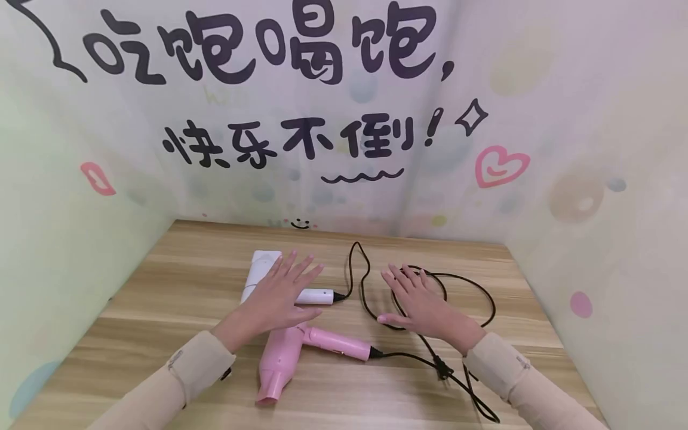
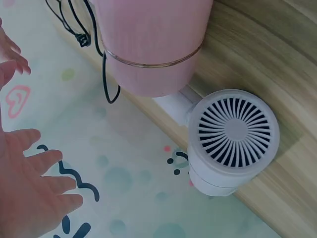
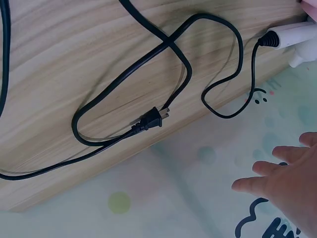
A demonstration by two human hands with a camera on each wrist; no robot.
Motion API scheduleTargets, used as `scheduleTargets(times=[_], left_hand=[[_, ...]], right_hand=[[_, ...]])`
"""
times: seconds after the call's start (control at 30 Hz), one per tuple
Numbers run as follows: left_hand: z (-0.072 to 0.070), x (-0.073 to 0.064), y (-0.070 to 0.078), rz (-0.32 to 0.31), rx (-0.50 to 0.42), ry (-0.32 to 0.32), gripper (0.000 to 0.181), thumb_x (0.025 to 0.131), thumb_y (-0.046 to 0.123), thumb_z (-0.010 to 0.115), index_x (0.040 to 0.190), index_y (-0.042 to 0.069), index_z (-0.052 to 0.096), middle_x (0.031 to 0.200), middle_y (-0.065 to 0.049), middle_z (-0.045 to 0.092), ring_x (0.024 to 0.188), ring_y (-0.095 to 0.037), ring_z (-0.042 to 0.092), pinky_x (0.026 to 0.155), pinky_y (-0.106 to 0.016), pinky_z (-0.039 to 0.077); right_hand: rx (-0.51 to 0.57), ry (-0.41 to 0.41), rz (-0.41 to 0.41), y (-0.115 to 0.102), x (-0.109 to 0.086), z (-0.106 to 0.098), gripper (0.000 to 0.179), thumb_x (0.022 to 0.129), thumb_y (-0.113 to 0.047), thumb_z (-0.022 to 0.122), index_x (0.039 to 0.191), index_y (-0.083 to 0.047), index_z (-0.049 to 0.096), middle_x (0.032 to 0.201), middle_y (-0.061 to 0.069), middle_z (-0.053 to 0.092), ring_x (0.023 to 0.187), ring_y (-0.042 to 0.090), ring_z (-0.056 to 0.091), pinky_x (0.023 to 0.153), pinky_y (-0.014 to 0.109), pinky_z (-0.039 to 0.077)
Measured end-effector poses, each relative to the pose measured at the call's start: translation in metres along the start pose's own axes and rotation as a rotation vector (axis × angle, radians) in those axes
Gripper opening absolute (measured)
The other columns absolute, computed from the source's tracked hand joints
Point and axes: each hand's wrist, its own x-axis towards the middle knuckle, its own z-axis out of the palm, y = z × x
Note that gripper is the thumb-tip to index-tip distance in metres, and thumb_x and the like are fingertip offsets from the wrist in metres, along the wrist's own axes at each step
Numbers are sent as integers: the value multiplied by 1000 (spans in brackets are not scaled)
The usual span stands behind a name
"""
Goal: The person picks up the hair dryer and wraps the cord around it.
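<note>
Two hair dryers lie on the table. The white one (image 1: 316,297) is farther back, its round slotted grille (image 2: 235,130) facing the left wrist view. In front lies the pink one (image 1: 281,357), nozzle toward the near edge and handle pointing right. My left hand (image 1: 276,298), fingers straight and spread, is over the white dryer and partly hides it in the head view. My right hand (image 1: 424,307) spreads its fingers over the black cords (image 1: 411,356) on the right. Neither hand holds anything. A two-pin plug (image 3: 151,119) shows clearly in the right wrist view.
The wooden table (image 1: 177,286) is bounded by a printed wall (image 1: 344,203) at the back and by walls at both sides. Cords loop across the table's right half, and another plug (image 1: 443,367) lies near the right sleeve.
</note>
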Motion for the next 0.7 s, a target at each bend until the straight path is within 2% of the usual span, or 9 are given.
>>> scheduleTargets(times=[0.23,0.37,0.47,0.57,0.7], left_hand=[[1,-8,-2,23,20,88,78,83,58,54,145,18,32,151,-8,30,141,-35,18,114,-48,20],[1,-14,-3,7,28,162,77,81,56,58,142,15,38,143,-9,43,136,-36,31,109,-48,30],[4,-19,-4,-40,-5,195,75,79,53,61,140,14,40,135,-9,51,125,-34,45,99,-48,41],[7,-28,-4,-127,-90,156,71,80,48,64,138,14,41,127,-10,56,114,-33,53,91,-48,45],[12,-40,-3,-257,-218,53,66,82,37,65,137,8,42,121,-15,59,106,-34,57,89,-49,47]], right_hand=[[12,6,6,0,-3,3,88,86,-66,43,149,-9,18,156,13,11,142,37,10,109,62,14],[25,17,21,0,-5,0,87,86,-65,44,149,-10,19,156,12,12,142,36,12,110,62,14],[35,28,29,0,-7,-3,86,86,-64,45,148,-10,20,156,12,14,142,35,14,110,61,15],[50,36,29,-1,-7,-3,85,86,-63,46,148,-10,21,155,12,15,141,36,15,110,62,15],[50,41,23,-2,-8,-1,85,86,-64,45,148,-10,22,155,13,16,140,36,17,110,62,15]])
